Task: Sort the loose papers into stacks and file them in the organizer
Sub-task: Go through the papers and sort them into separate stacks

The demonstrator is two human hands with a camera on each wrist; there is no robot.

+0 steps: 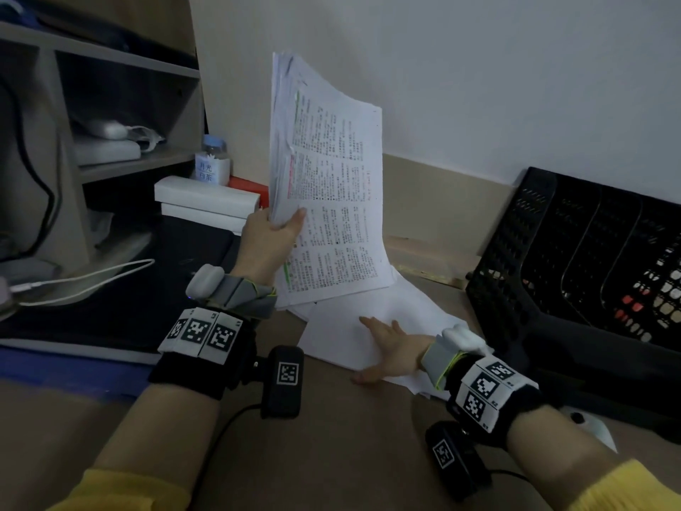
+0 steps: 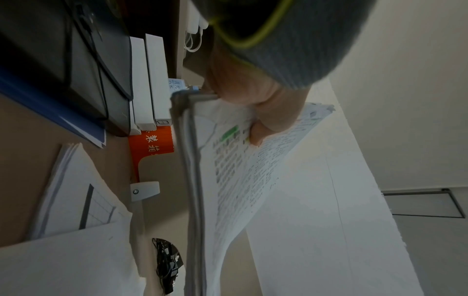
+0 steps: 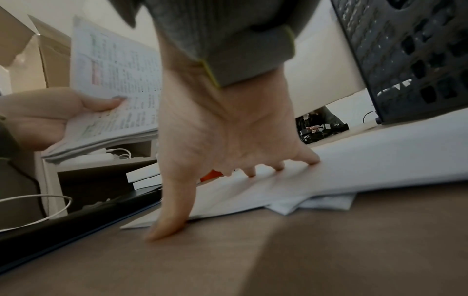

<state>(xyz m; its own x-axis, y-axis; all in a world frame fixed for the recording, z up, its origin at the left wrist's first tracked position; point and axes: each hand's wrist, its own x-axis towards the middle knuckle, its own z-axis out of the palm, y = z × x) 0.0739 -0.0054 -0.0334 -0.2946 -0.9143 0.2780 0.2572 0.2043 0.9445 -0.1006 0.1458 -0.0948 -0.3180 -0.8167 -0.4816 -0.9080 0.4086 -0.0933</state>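
My left hand (image 1: 271, 236) grips a thick stack of printed papers (image 1: 331, 186) by its lower left edge and holds it upright above the desk; the thumb lies on the front page. The same stack (image 2: 243, 180) fills the left wrist view, and the stack (image 3: 113, 80) shows at the left of the right wrist view. My right hand (image 1: 387, 348) lies flat with spread fingers on loose white sheets (image 1: 342, 337) on the desk. Those loose sheets (image 3: 329, 176) lie under the fingertips (image 3: 312, 160), the thumb touching the desk. The black mesh organizer (image 1: 575, 260) stands at the right.
White boxes (image 1: 206, 201) and a small labelled bottle (image 1: 212, 160) sit behind the held stack. A shelf unit (image 1: 92, 142) with cables stands at the left. A dark pad (image 1: 110, 289) and blue folder (image 1: 66, 366) lie on the desk's left side.
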